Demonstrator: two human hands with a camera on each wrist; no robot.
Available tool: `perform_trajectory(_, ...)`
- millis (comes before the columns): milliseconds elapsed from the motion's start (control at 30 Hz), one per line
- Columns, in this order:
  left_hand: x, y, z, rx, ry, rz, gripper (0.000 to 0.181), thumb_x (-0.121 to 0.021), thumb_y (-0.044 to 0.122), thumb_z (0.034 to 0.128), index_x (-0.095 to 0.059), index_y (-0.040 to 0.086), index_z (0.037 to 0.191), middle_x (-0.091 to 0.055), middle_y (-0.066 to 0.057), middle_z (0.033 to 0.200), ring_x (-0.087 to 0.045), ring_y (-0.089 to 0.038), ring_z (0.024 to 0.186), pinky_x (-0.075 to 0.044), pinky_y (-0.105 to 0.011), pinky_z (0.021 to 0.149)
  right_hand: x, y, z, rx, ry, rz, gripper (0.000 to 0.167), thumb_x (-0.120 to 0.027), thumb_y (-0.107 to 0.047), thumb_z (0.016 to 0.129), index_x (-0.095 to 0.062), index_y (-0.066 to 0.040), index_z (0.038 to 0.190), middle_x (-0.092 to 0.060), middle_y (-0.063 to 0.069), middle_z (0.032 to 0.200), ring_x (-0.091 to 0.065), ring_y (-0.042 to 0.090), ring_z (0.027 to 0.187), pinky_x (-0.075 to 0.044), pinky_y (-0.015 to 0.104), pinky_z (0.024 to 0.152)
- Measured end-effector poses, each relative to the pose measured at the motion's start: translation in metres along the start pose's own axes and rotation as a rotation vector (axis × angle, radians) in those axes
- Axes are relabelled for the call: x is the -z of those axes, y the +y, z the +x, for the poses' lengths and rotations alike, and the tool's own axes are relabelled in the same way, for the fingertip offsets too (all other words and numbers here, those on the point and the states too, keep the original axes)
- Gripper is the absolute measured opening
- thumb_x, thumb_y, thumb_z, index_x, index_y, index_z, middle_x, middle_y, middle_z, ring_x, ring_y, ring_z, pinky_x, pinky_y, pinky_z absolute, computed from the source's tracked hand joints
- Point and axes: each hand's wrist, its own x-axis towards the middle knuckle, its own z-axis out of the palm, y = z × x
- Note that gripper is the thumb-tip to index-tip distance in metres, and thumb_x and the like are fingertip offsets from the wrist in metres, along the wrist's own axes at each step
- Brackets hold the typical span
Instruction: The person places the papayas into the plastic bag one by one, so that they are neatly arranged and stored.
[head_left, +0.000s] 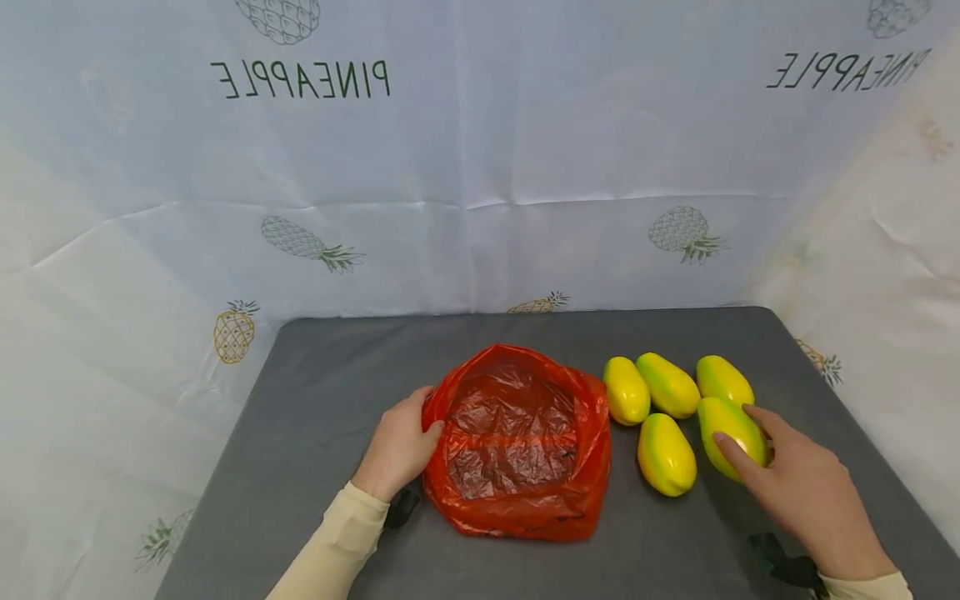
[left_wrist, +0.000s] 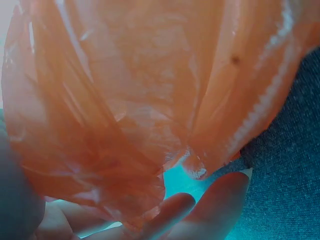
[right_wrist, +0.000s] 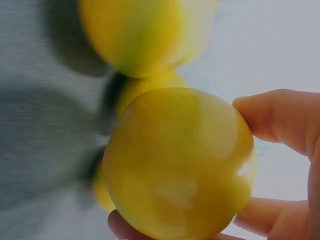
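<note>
My left hand [head_left: 399, 443] pinches the left rim of a red plastic bag [head_left: 517, 517], which lies spread with its mouth facing up. Close up in the left wrist view, the thin crinkled bag [left_wrist: 140, 100] hangs over the fingers [left_wrist: 217, 202] and hides part of them. Over on the right, my right hand [head_left: 806, 475] grips a smooth yellow-green papaya [head_left: 727, 433] between thumb and fingers. The right wrist view shows this papaya [right_wrist: 180, 165] end-on, with fingertips on opposite sides. Whether it is lifted off the table I cannot tell.
Several more papayas lie between the bag and my right hand: one [head_left: 626, 392] beside the bag's rim, one [head_left: 667, 455] nearer me, others [head_left: 667, 385] farther back. The dark grey table [head_left: 337, 358] meets a white pineapple-printed cloth [head_left: 465, 167] at the back and sides.
</note>
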Motion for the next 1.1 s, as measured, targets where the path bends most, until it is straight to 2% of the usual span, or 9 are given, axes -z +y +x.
perform_trajectory(67, 0.0, 0.0, 0.0, 0.009, -0.002, -0.005, 0.059, -0.073, 0.017, 0.1009, -0.054, -0.003, 0.153, -0.068, -0.022, 0.144, -0.074, -0.037, 0.12, -0.064, -0.055, 0.095, 0.005, -0.005, 0.001, 0.013, 0.026, -0.005, 0.098, -0.051, -0.073, 0.104, -0.043, 0.01, 0.157, -0.068, 0.038, 0.124, -0.068, 0.03, 0.078, -0.052, 0.044, 0.058)
perform_trajectory(200, 0.0, -0.001, -0.001, 0.023, -0.001, -0.014, 0.059, -0.073, 0.018, 0.1007, -0.055, -0.002, 0.153, -0.068, -0.022, 0.144, -0.074, -0.037, 0.118, -0.065, -0.056, 0.093, 0.008, -0.02, 0.004, 0.059, 0.06, 0.0, 0.095, -0.053, -0.071, 0.104, -0.045, 0.007, 0.157, -0.065, 0.04, 0.134, -0.071, 0.042, 0.087, -0.054, 0.05, 0.064)
perform_trajectory(333, 0.0, -0.002, -0.002, 0.027, 0.005, -0.012, 0.058, -0.073, 0.018, 0.1005, -0.055, -0.003, 0.152, -0.068, -0.022, 0.143, -0.074, -0.037, 0.118, -0.065, -0.056, 0.094, 0.009, -0.037, 0.009, 0.101, 0.059, 0.014, 0.093, -0.054, -0.07, 0.104, -0.046, 0.005, 0.158, -0.065, 0.039, 0.136, -0.071, 0.047, 0.095, -0.056, 0.055, 0.068)
perform_trajectory(633, 0.002, 0.0, -0.002, 0.019, 0.019, -0.007, 0.055, -0.073, 0.017, 0.1008, -0.058, -0.001, 0.15, -0.07, -0.02, 0.141, -0.073, -0.036, 0.118, -0.064, -0.055, 0.097, 0.005, -0.089, 0.017, 0.198, 0.088, 0.062, 0.086, -0.056, -0.068, 0.104, -0.049, -0.001, 0.158, -0.068, 0.032, 0.137, -0.074, 0.041, 0.096, -0.06, 0.055, 0.071)
perform_trajectory(867, 0.0, 0.002, -0.001, 0.013, 0.016, -0.014, 0.052, -0.071, 0.016, 0.1009, -0.059, -0.001, 0.149, -0.071, -0.02, 0.139, -0.073, -0.036, 0.116, -0.064, -0.054, 0.097, -0.006, -0.134, 0.024, 0.299, 0.117, 0.08, 0.083, -0.063, -0.065, 0.102, -0.052, -0.005, 0.158, -0.073, 0.025, 0.134, -0.071, 0.031, 0.094, -0.058, 0.046, 0.071)
perform_trajectory(1100, 0.0, 0.001, -0.001, 0.01, 0.018, -0.013, 0.052, -0.072, 0.014, 0.1004, -0.059, -0.002, 0.149, -0.07, -0.021, 0.138, -0.074, -0.037, 0.116, -0.065, -0.054, 0.095, -0.02, -0.176, 0.028, 0.386, 0.077, 0.103, 0.074, -0.07, -0.055, 0.101, -0.053, -0.01, 0.158, -0.073, 0.018, 0.135, -0.071, 0.029, 0.099, -0.058, 0.046, 0.075)
